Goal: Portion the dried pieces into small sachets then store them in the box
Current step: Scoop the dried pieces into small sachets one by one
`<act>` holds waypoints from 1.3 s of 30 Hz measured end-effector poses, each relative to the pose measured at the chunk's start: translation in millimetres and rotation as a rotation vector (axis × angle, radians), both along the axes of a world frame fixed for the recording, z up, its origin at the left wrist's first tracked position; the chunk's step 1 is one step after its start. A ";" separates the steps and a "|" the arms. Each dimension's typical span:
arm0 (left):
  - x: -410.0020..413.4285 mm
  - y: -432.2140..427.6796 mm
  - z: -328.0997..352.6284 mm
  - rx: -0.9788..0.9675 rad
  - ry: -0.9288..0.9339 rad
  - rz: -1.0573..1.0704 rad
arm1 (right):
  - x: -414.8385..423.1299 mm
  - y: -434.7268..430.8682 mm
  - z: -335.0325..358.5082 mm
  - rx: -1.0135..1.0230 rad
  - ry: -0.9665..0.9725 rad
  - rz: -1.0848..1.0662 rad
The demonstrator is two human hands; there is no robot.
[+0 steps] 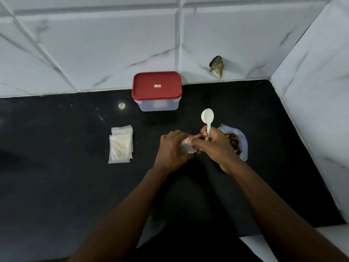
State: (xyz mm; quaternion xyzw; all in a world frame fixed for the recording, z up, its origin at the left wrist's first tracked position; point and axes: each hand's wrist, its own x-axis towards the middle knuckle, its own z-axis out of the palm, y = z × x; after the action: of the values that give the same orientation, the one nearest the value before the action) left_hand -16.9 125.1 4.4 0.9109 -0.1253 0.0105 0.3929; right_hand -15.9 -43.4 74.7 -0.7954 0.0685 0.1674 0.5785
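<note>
The left hand holds a small clear plastic sachet; the right hand grips a white plastic spoon upright, with the dried brown pieces just right.

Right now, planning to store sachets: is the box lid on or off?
On. The red lid sits flat over the clear box, covering its whole top.

Camera set-up: one head-worn wide-angle view.
Faces forward and steeply down onto the black worktop, near enough that the forearms fill the lower frame; tiled wall runs along top and right edge.
</note>
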 end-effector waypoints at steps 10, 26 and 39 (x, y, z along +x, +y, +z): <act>3.9 -4.9 -0.5 -0.139 0.055 0.032 | 5.4 -9.4 -6.9 -0.019 0.019 -0.127; -1.1 -7.9 -4.2 -0.158 0.130 0.008 | 7.7 -17.2 -15.1 -0.338 -0.120 -0.117; -11.2 -30.0 -6.5 -0.319 0.238 0.019 | -8.1 -91.5 -15.6 -0.403 -0.071 -0.159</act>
State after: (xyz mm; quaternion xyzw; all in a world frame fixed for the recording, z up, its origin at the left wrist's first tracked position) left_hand -28.1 95.1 -2.0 0.8330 -0.0663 -0.0740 0.5442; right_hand -24.0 -135.0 59.1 -0.8926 0.1424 0.0759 0.4210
